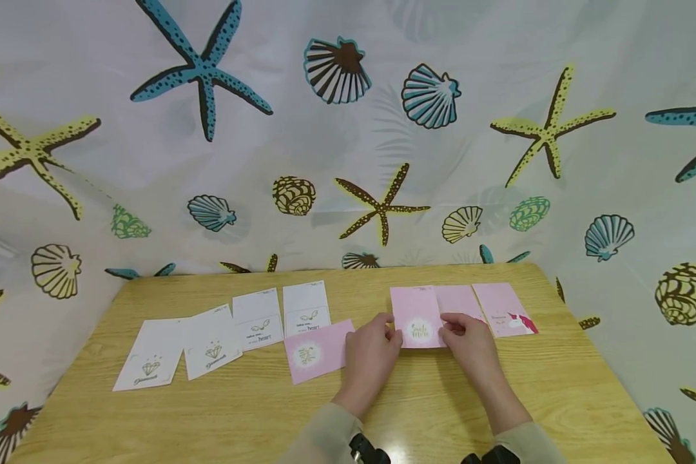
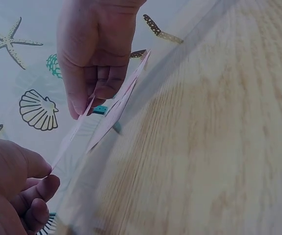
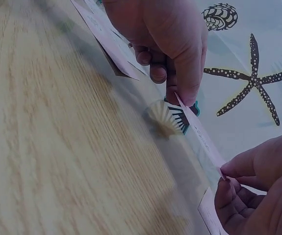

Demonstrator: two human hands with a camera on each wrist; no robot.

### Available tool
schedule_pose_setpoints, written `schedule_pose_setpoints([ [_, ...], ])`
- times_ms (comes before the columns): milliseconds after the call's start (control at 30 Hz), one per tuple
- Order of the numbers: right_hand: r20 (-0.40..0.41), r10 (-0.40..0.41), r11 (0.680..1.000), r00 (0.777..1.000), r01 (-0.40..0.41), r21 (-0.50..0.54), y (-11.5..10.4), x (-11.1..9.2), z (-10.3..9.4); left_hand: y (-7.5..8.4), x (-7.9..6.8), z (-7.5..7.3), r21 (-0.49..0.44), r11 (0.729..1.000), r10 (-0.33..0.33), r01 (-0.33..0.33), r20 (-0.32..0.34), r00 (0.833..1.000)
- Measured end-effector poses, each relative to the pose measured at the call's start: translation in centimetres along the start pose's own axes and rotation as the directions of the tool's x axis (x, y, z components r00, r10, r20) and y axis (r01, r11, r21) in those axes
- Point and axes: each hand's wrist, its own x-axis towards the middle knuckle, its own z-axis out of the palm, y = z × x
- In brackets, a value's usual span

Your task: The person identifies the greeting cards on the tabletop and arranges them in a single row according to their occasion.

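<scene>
A pink card (image 1: 415,309) with a white round patch and gold lettering is held upright, short sides at top and bottom, a little above the table. My left hand (image 1: 373,351) pinches its left edge between thumb and finger. At its right edge, my right hand (image 1: 472,345) pinches it the same way. Both wrist views show the card nearly edge-on, strung between the left hand (image 2: 13,186) and the right hand (image 3: 263,191). Behind the right hand lie a plain-looking pink card (image 1: 457,298), partly covered, and a pink unicorn card (image 1: 506,309).
Left of my hands another pink card (image 1: 313,353) lies sideways, overlapping a white card with wings (image 1: 305,299). Farther left are a second wings card (image 1: 258,317) and two white diamond cards (image 1: 211,341). The wooden table (image 1: 209,425) meets a seashell-patterned cloth (image 1: 336,148) at the back.
</scene>
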Motion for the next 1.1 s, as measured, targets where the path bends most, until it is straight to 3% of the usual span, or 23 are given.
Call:
schedule_pose_setpoints([
  [267,-0.005,0.039,0.999,0.999,-0.039,-0.031,0.3,0.9,0.6,0.2,0.8,0.7,0.008,1.0,-0.005,0.005,0.001,1.0],
  [833,-0.017,0.029,0.991,0.999,-0.031,-0.13,1.1,1.8,1.5,-0.1,1.5,2.2,0.012,0.999,-0.049,0.049,0.005,0.999],
  [1100,-0.05,-0.035,0.989,0.998,0.028,-0.143,1.7,1.4,2.0,0.0,1.7,2.5,0.017,0.998,-0.068,0.068,-0.002,0.998],
])
